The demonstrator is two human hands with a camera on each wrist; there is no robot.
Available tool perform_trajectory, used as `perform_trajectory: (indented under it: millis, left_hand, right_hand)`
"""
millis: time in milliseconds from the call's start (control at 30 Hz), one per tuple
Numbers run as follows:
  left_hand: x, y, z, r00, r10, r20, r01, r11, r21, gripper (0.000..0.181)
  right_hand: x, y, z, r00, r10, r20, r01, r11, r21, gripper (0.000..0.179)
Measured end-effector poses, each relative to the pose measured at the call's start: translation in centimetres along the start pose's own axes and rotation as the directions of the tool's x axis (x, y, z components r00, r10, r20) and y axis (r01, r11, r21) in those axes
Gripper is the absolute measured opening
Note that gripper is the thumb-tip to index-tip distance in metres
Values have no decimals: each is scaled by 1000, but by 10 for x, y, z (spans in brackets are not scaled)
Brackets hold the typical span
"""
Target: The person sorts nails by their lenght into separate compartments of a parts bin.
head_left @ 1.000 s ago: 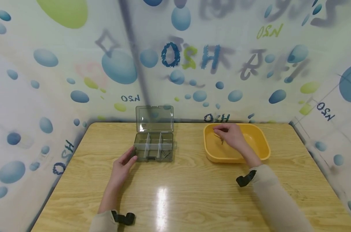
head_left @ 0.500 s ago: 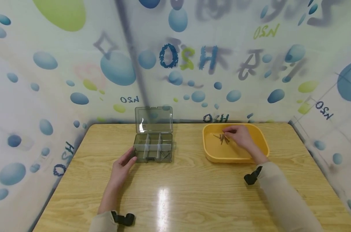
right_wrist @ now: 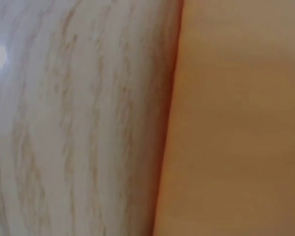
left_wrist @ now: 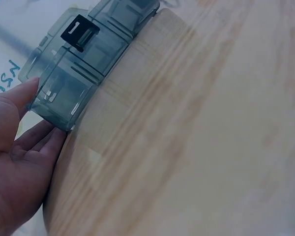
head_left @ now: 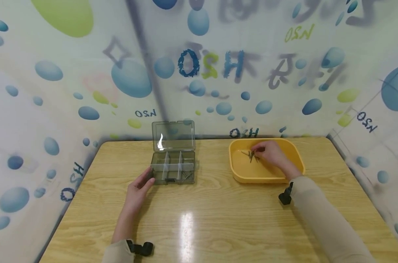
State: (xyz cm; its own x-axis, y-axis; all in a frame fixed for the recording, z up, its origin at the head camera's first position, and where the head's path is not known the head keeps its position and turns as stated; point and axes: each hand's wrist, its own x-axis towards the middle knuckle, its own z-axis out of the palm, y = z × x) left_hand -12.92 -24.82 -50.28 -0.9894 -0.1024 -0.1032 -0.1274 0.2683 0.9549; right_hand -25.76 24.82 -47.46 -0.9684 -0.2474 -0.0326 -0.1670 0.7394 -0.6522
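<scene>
At the left side of a smoky see-through compartment box (head_left: pixel 172 167), my left hand (head_left: pixel 136 191) touches the wall with thumb and fingers nearly straight. The box's lid (head_left: pixel 173 136) stands raised at the back. Thin metal pieces, like nails or screws (head_left: pixel 187 175), lie in its front right compartment. My right hand (head_left: pixel 272 153) reaches into a yellow tray (head_left: pixel 234 175), fingertips down at a small pile of similar thin nail-like pieces (head_left: pixel 251 156). Whether they pinch one I cannot tell. The right wrist view shows only the tray's side and the table.
Both containers stand on a wood-grain table (head_left: pixel 212 215), near its back edge, with a gap between them. A patterned wall sheet (head_left: pixel 218 106) rises right behind. Dark wrist cameras (head_left: pixel 143 248) are strapped at both sleeves.
My right hand has moved right across the pile inside the tray, uncovering more of the pieces, then settled with its fingertips at the pile. The left hand stays at the box.
</scene>
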Motion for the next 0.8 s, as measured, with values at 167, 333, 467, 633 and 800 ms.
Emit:
perform_trajectory:
  millis: [167,333,467,633,800]
  left_hand:
    - [1,-2,0,1000,5,-7,-4,1000,3,56]
    - [2,-2,-1,1000,1,-6,-1,1000,21,54]
    - [2,-3,-1,1000,0,-7,0,1000,24,54]
    - [1,-3,-1,1000,3,-4,-3,1000,12,55]
    - [1,-3,0,1000,6,-2,-6,1000,10,56]
  right_hand:
    - [2,0,4,1000,-8,7,8,999,-35,18]
    - [1,3,7,1000,-8,12,9,999,-43,19]
    - [2,6,8,1000,-11,19,11,999,-35,21]
    - [3,4,8,998,-24,50,26,998,-54,21]
    - [3,3,6,997,-29,72,33,998,-61,22]
